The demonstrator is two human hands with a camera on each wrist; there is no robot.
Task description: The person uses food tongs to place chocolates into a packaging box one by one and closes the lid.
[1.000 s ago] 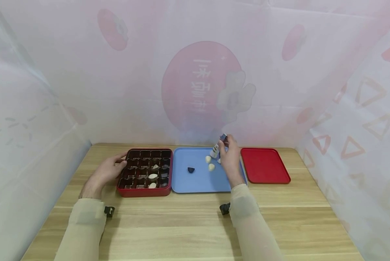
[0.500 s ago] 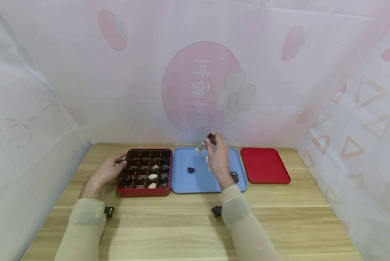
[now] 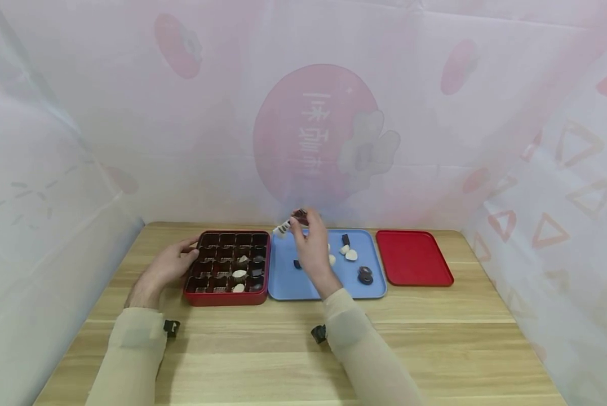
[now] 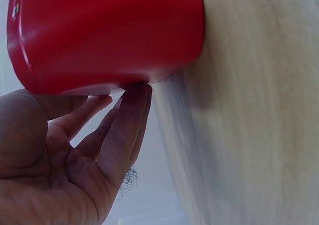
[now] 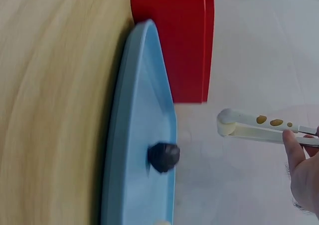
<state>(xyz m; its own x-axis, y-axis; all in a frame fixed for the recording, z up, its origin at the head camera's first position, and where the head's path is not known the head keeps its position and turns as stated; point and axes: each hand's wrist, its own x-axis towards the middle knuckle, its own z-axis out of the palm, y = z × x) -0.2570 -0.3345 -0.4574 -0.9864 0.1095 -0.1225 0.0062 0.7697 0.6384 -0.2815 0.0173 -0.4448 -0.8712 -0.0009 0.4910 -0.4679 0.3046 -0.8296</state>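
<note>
My right hand holds a pair of small tongs above the left part of the blue tray. In the right wrist view the white, brown-spotted tongs have a cream-coloured piece, like white chocolate, between their tips. My left hand rests at the left side of a red box; its fingertips touch the wall in the left wrist view. The box's dark divided insert has several dark and white chocolates in its right-hand compartments, such as a white oval chocolate.
On the blue tray lie dark round chocolates, a white chocolate, a dark bar-shaped piece and a dark chocolate. A flat red lid or tray lies to the right. A printed cloth wall stands behind the wooden table.
My right hand has lifted the tongs and carried them left across the blue tray toward the red box, uncovering the pieces on the tray's right side. My left hand has stayed at the box.
</note>
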